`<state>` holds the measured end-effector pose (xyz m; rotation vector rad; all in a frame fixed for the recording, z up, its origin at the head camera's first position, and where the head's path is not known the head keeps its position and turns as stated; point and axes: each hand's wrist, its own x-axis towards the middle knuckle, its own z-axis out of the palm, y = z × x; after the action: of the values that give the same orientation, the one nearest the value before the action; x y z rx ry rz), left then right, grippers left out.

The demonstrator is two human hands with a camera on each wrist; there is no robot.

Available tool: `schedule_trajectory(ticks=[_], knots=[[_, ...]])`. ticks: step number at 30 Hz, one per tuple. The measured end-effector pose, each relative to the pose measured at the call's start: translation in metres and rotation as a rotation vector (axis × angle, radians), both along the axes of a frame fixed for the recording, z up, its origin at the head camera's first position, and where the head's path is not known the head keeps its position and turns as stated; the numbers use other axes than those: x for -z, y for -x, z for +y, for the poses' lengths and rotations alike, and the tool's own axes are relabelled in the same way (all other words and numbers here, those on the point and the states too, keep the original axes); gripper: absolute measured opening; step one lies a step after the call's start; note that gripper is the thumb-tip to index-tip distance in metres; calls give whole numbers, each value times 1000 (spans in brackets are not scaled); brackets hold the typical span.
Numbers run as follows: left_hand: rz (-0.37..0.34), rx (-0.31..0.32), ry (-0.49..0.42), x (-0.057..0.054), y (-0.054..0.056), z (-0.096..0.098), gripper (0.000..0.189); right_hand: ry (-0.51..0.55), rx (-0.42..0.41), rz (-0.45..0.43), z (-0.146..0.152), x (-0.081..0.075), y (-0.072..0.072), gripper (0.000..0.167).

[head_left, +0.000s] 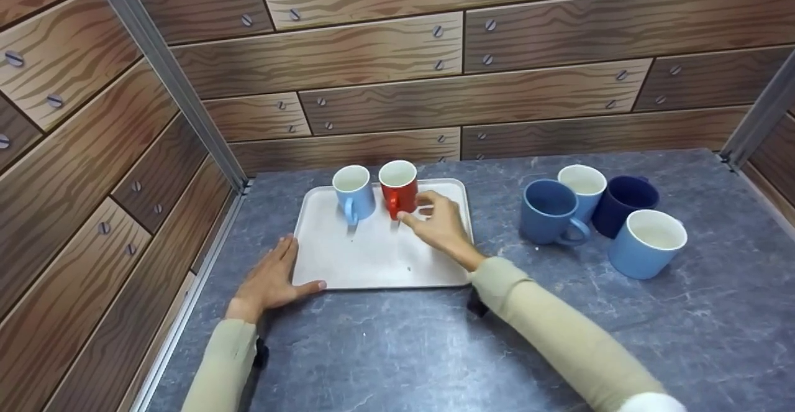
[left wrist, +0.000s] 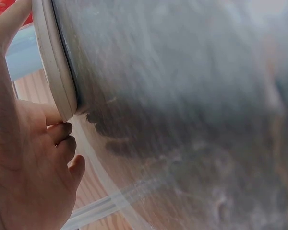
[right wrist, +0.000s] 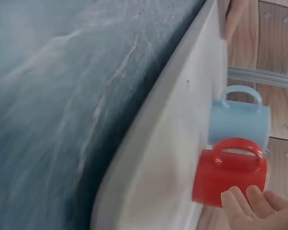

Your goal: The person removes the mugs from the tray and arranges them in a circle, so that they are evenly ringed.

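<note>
A red mug (head_left: 399, 189) stands on the white tray (head_left: 372, 256), its handle turned toward the front. Beside its right side is my right hand (head_left: 440, 218), fingertips right at the mug's wall and thumb apart near the handle. The right wrist view shows those loosely bent fingers (right wrist: 249, 203) overlapping the mug's side. Left of the red mug, a light blue mug (head_left: 354, 196) also stands on the tray, handle to the front. My left hand (head_left: 270, 278) rests at the tray's front left corner, thumb over the front rim and fingers along the left edge.
On the grey marbled table (head_left: 397, 350), right of the tray, stand a medium blue mug (head_left: 546, 213), a dark navy mug (head_left: 623, 204) and two light blue mugs with white insides, one in front (head_left: 643, 250). Wood-patterned walls (head_left: 372, 76) enclose the back and sides.
</note>
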<state>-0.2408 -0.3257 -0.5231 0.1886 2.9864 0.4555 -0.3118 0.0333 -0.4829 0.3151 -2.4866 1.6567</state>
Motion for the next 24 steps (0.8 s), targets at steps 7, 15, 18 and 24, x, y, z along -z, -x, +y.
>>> schedule_trajectory(ticks=[7, 15, 18, 24], knots=[[12, 8, -2, 0, -1, 0, 131, -22, 44, -5, -25, 13, 13, 42], [32, 21, 8, 3, 0, 1, 127, -84, 131, 23, -47, 20, 17, 29], [27, 22, 4, 2, 0, 1, 128, -85, 178, 9, -52, 19, 18, 25], [13, 11, 8, 1, -1, 0, 129, -92, 213, 20, -54, 19, 18, 15]])
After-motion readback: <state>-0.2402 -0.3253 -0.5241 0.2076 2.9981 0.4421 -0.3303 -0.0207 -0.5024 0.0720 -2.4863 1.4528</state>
